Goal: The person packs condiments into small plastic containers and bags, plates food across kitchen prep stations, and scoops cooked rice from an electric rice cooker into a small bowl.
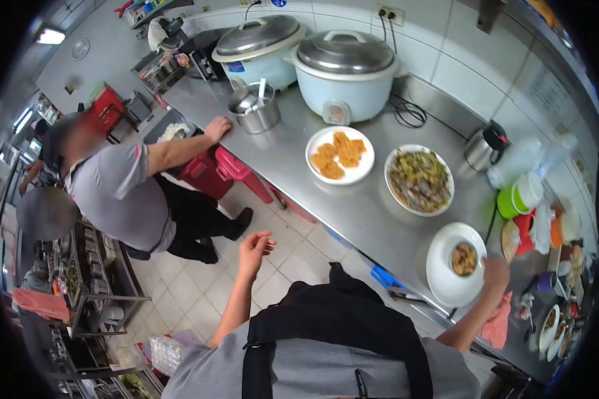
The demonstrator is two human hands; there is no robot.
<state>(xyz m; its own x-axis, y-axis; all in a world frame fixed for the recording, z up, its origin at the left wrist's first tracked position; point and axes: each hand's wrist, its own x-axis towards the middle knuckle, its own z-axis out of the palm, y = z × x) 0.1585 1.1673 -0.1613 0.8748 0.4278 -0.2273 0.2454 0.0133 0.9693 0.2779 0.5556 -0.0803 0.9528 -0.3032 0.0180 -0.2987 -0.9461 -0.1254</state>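
My right hand (495, 274) reaches over the right rim of a white oval plate (440, 282). Its fingers are at the edge of a small bowl of browned food chunks (464, 259) on that plate and appear to grip it; their tips are partly hidden. My left hand (256, 251) hangs over the floor, away from the counter, with fingers loosely curled and nothing visible in them. Beyond the oval plate stand a bowl of greens and dark meat strips (419, 181) and a white plate (316, 137) with several orange-brown fried pieces.
Two large rice cookers (345, 73) and a metal pot with utensils (254, 110) line the steel counter (273, 163). A co-worker (123, 193) leans a hand on its far end. A metal jug (482, 146), green container (515, 199) and pink cloth (497, 322) are on the right.
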